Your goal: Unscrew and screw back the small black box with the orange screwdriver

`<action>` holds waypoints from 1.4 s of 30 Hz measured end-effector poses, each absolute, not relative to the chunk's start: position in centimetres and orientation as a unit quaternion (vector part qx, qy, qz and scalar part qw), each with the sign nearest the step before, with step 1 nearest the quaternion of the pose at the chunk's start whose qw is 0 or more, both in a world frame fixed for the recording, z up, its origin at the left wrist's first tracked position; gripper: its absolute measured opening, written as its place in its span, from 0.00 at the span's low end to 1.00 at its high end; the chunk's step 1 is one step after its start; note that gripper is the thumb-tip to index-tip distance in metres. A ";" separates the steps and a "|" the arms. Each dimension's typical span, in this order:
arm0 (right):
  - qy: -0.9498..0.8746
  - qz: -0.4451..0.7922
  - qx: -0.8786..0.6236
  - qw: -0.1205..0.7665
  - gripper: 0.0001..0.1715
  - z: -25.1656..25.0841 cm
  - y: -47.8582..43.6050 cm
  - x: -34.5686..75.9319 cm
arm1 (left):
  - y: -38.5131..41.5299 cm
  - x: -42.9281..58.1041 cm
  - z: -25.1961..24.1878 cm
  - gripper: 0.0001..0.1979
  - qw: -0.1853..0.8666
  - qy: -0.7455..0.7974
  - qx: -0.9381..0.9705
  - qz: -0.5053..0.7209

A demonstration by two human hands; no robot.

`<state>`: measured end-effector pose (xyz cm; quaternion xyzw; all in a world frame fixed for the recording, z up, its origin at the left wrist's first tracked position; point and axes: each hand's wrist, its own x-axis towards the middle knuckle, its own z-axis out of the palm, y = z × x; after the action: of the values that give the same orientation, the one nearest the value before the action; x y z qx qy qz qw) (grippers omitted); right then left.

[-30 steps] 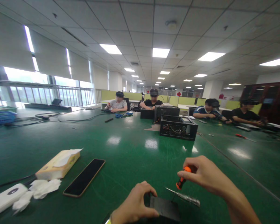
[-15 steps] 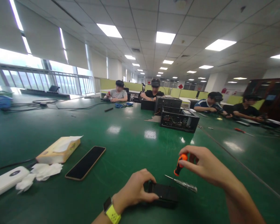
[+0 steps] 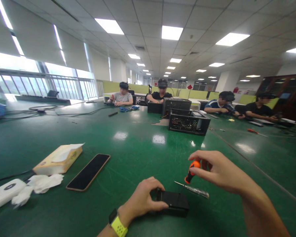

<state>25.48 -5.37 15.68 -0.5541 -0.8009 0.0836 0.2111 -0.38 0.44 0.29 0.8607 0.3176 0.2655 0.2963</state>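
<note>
My left hand (image 3: 146, 196) grips the left end of a small black rectangular box (image 3: 175, 201) lying on the green table, thumb in front and fingers behind. Above the box's right side, my right hand (image 3: 214, 168) has its thumb and fingertips around the orange-and-black handle of a screwdriver (image 3: 192, 171). The screwdriver stands tilted, its thin shaft running down toward the top of the box; where the tip meets it is hard to make out. Just behind the box lies a second screwdriver with a clear handle (image 3: 198, 192), passing behind the first one's shaft.
To the left are a phone (image 3: 88, 171), a tissue pack (image 3: 60, 160), crumpled tissues (image 3: 44, 183) and a white device (image 3: 6, 194). Farther off stand open black computer cases (image 3: 188, 122). A red screwdriver (image 3: 256, 132) lies at the right. Several people sit along the far side.
The fingers of my right hand have loosened slightly and shifted around the screwdriver's handle. My left hand and the box stay in place. The whole view has shifted a little.
</note>
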 end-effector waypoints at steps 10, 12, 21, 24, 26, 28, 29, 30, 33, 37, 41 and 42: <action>-0.813 0.092 -0.529 0.226 0.11 15.5 -5.1 25.1 | -0.4 -0.1 0.3 0.17 0.297 0.270 0.872 0.282; -0.811 0.103 -0.530 0.223 0.10 15.6 -5.1 25.2 | -0.5 0.0 0.4 0.16 0.309 0.265 0.865 0.293; -0.805 0.104 -0.540 0.223 0.12 15.7 -5.1 26.0 | -0.4 0.1 0.3 0.17 0.343 0.283 0.847 0.291; -0.806 0.092 -0.540 0.225 0.11 15.7 -5.3 25.9 | -0.5 0.1 0.3 0.17 0.341 0.279 0.849 0.291; -0.813 0.096 -0.527 0.227 0.08 15.7 -5.5 25.9 | -0.4 0.0 0.2 0.18 0.341 0.272 0.851 0.292; -0.818 0.101 -0.520 0.225 0.11 15.7 -5.6 25.8 | -0.3 0.0 0.2 0.18 0.341 0.267 0.852 0.295; -0.817 0.101 -0.523 0.221 0.11 15.7 -5.7 25.7 | -0.3 0.0 0.1 0.18 0.340 0.267 0.851 0.297; -0.813 0.099 -0.532 0.215 0.10 15.7 -5.7 25.6 | -0.2 0.0 0.1 0.18 0.340 0.266 0.851 0.299; -0.799 0.077 -0.564 0.197 0.13 15.6 -5.5 25.5 | -0.1 0.0 0.1 0.18 0.341 0.267 0.849 0.303; -0.811 0.067 -0.543 0.210 0.11 15.5 -5.3 25.6 | -0.1 0.0 0.1 0.19 0.342 0.270 0.848 0.302; -0.812 0.076 -0.542 0.203 0.11 15.5 -5.4 25.7 | -0.1 0.0 0.2 0.20 0.339 0.275 0.851 0.292; -0.807 0.070 -0.552 0.197 0.11 15.5 -5.4 25.6 | -0.1 0.1 0.2 0.20 0.337 0.277 0.852 0.290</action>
<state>25.60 -5.42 15.55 -0.5523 -0.8069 0.0701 0.1974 0.05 -0.12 0.22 0.8517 0.2768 0.2904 0.3373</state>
